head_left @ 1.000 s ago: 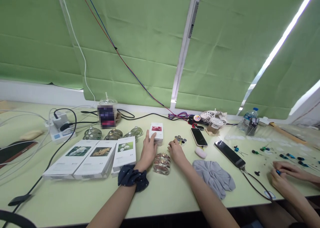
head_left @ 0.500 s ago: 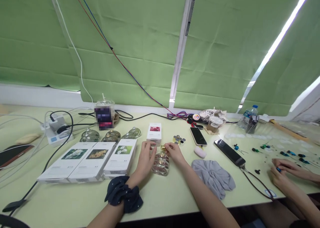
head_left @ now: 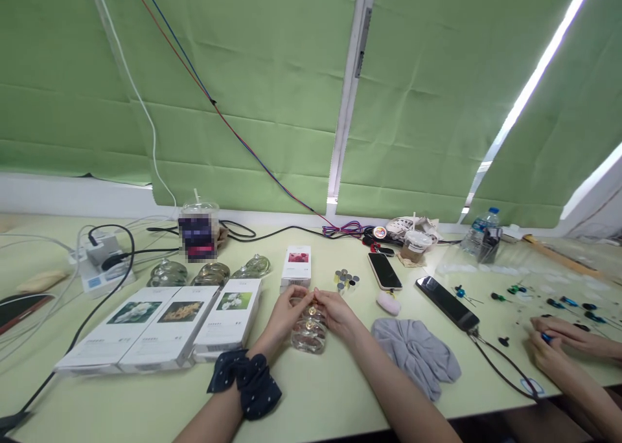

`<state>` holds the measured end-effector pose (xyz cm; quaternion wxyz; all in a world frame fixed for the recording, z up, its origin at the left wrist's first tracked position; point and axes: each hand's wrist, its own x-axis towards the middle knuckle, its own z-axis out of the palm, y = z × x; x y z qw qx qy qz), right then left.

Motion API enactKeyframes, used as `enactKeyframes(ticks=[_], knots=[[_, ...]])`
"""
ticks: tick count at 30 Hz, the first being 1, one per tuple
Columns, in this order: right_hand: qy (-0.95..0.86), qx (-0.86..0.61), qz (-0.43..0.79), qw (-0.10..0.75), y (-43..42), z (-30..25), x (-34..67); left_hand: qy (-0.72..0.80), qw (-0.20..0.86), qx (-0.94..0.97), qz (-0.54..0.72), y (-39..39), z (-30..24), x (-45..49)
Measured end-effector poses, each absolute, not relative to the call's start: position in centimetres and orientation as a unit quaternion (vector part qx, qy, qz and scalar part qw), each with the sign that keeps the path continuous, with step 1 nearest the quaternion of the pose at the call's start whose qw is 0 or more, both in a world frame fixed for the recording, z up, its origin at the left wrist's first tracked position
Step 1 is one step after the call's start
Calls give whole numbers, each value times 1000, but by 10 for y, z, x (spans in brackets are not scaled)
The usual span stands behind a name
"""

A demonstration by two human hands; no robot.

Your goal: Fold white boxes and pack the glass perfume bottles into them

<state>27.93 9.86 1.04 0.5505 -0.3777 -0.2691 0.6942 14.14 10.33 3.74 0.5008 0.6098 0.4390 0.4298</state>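
Left hand (head_left: 286,313); right hand (head_left: 337,313); glassware (head_left: 309,339) between

On the desk (head_left: 311,407), glassware (head_left: 308,341) is sitting before one box (head_left: 296,269), other boxes (head_left: 171,331) are lying left, two phones (head_left: 385,272) are lying right.

The left hand (head_left: 286,315) and right hand (head_left: 336,313) partly cover the glassware (head_left: 310,337); what their fingertips pinch is too small to tell. The cup (head_left: 199,232) is pixelated.

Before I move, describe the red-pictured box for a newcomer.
On the pale table, find the left hand, wrist in a dark scrunchie. Just beyond it sits a white box; its picture is red, while three boxes leftward show white or orange flowers.
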Motion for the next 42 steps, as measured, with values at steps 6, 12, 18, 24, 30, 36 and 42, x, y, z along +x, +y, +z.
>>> enactKeyframes(ticks=[6, 12, 18, 24, 30, 36, 42], knots=[[-273, -369, 701, 546, 96, 17, 278, 430, 517, 593, 444, 106, 33, 141], [-264, -372, 687, 565, 94, 22, 284, 461, 462, 570, 499, 103, 30, 136], [-359, -422, 574, 602, 87, 26, 288, 434, 466, 514, 575, 101, 31, 132], [-455, -396, 521, 604, 75, 41, 291, 436, 486, 518, 553, 96, 38, 129], [-524, -345, 500, 597, 66, 49, 290, 440, 500, 558, 495, 86, 46, 132], [-545, -325, 525, 568, 65, 51, 288, 382, 568, 565, 461, 83, 42, 137], [-572, -337, 501, 555, 65, 51, 292, 366, 608, 557, 430, 79, 45, 135]])
